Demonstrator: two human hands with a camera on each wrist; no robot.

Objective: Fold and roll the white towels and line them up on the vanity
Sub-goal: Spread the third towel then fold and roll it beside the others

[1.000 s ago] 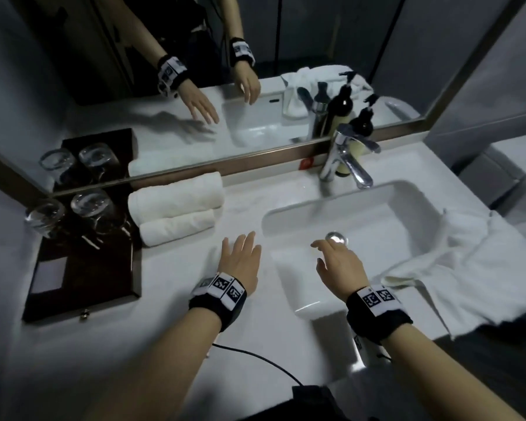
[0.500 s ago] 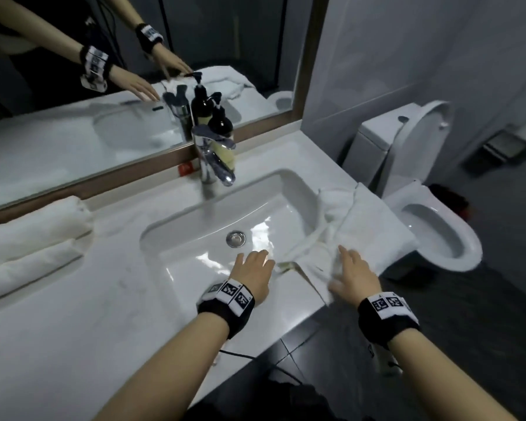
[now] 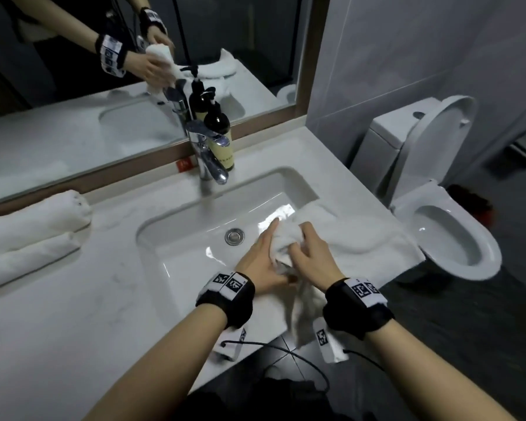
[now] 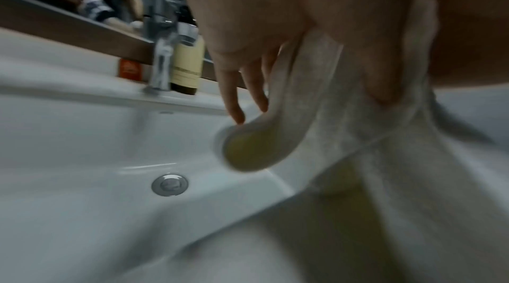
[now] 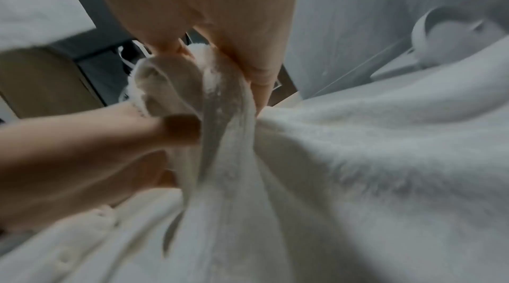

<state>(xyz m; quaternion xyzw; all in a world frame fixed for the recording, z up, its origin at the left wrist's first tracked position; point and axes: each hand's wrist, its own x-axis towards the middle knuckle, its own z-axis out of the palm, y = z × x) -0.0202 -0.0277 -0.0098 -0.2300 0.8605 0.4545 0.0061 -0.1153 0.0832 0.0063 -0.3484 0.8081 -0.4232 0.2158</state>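
Note:
Over the right side of the sink (image 3: 195,208), both hands hold one crumpled white towel (image 3: 286,238). My left hand (image 3: 261,256) pinches a bunched fold between thumb and fingers, and the towel (image 4: 316,92) hangs down from it. My right hand (image 3: 313,256) grips the same bunch from the right, and the towel (image 5: 330,157) spreads below those fingers (image 5: 258,74). The rest of the cloth lies over the vanity's right end (image 3: 362,235). Two rolled white towels (image 3: 34,220) (image 3: 28,259) lie side by side on the vanity (image 3: 73,314) at the left, by the mirror.
A chrome faucet (image 3: 207,156) and a dark pump bottle (image 3: 219,138) stand behind the sink, under the mirror. The drain (image 3: 234,236) lies just left of my hands. An open toilet (image 3: 450,235) stands close to the vanity's right end.
The view swung right from the rolled towels. Both hands moved across the sink to the loose towel on the right, and now hold a lifted, bunched part of it.

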